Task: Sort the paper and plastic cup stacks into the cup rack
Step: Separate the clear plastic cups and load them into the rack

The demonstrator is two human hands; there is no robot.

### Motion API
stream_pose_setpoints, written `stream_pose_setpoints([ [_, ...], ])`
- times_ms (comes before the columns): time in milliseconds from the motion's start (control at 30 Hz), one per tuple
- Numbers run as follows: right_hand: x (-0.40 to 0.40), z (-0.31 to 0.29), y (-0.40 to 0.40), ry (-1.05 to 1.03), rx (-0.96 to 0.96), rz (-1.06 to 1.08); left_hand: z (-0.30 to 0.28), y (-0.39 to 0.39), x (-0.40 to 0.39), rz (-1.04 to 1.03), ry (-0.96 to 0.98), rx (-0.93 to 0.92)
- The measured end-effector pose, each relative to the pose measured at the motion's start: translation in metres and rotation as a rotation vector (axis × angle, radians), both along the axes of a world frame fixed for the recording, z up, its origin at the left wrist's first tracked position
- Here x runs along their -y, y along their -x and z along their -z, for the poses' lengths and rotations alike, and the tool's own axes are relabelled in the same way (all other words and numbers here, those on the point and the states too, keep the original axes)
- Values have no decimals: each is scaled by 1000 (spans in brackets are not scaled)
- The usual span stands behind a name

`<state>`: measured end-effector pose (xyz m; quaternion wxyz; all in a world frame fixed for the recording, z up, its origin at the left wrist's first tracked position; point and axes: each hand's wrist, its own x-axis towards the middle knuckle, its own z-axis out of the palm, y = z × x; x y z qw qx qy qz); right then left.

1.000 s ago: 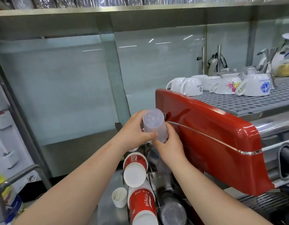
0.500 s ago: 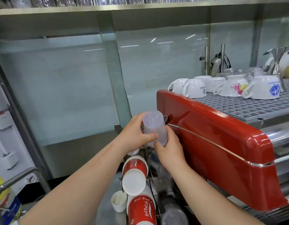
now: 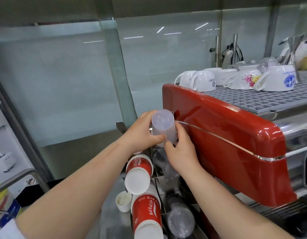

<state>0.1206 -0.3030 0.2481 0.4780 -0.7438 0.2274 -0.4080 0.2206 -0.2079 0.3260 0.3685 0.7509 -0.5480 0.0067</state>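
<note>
Nothing much has moved: our left hand [image 3: 142,133] and right hand [image 3: 181,150] still hold the plastic stack [image 3: 164,125] over the rack [image 3: 156,171]. Tipped sideways, it could jam or slip.

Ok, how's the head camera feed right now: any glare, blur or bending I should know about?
Head view: ceiling-light streaks glare on the glass backsplash; wide-angle bending tilts the shelf posts; the frosted plastic cup in both hands is sharp; the clear cup stack at the bottom edge is dim.
</note>
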Motion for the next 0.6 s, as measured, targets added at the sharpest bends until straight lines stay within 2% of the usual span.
stream_pose_setpoints([
  [267,-2,-10,-6,-77,23,-13,-5,-3,-1,1,-58,61],
  [500,-2,-14,-10,-108,31,-28,-3,-7,0,35,-77,-65],
  [600,-5,-14,-6,-133,74,-54,0,-7,-1,10,-116,-25],
])
